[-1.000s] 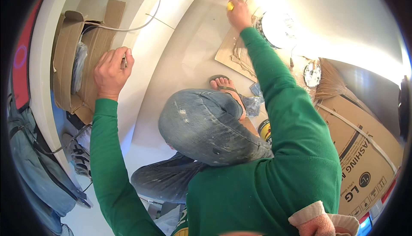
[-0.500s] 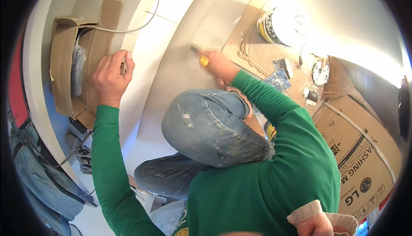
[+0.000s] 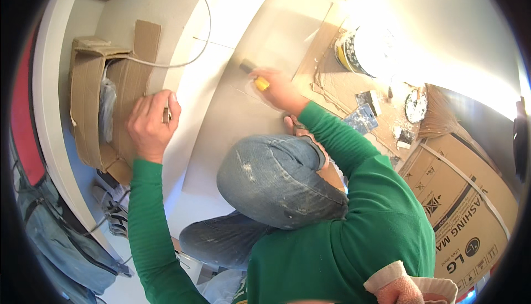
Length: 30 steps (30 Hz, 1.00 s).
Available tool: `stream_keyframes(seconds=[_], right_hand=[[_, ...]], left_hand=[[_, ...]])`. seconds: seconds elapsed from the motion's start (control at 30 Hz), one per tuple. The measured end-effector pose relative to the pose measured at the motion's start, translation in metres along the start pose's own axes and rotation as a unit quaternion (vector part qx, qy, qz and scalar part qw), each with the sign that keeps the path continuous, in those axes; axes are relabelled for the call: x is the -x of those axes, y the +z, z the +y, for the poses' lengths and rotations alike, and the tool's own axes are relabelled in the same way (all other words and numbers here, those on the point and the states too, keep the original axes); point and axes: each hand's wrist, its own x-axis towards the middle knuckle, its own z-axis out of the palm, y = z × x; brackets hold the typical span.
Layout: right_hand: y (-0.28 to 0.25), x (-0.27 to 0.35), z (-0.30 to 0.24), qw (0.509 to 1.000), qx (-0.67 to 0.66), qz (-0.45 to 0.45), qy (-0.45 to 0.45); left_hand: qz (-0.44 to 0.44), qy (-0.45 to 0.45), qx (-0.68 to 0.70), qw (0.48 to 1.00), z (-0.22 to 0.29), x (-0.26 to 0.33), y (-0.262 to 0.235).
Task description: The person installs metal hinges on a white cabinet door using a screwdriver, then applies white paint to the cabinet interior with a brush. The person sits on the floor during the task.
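Fingers of the right hand point(image 3: 279, 89) wrap around a small yellow-handled tool point(image 3: 255, 77), low over the pale grey floor tile point(image 3: 243, 121). Left hand point(image 3: 148, 124) pinches a tiny dark thing, too small to tell, against the white wall edge point(image 3: 191, 97) beside a brown cardboard box point(image 3: 97, 110).

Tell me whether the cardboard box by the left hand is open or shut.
Open. The cardboard box has its flaps folded outward, and a clear plastic bag shows inside. The left hand hovers beside it.
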Motion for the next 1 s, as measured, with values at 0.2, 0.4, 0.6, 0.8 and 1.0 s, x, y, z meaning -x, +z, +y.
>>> stream_keyframes(seconds=[0.2, 0.4, 0.6, 0.8, 1.0], right_hand=[[-0.127, -0.137, 0.101, 0.894, 0.272, 0.298, 0.196], [-0.125, -0.150, 0.119, 0.926, 0.119, 0.358, -0.007], [-0.113, -0.159, 0.147, 0.555, -0.537, 0.618, 0.148], [-0.096, -0.219, 0.169, 0.683, -0.582, 0.432, 0.091], [-0.096, -0.217, 0.151, 0.618, -0.575, 0.521, 0.131]], left_hand=[[-0.021, -0.005, 0.012, 1.000, 0.001, -0.002, -0.004], [-0.032, -0.010, 0.027, 0.999, -0.002, -0.003, -0.004], [-0.043, -0.004, 0.029, 0.999, 0.001, -0.003, -0.005], [-0.078, -0.010, 0.020, 0.997, 0.000, -0.006, -0.010], [-0.072, -0.012, 0.025, 0.997, -0.001, -0.008, -0.008]])
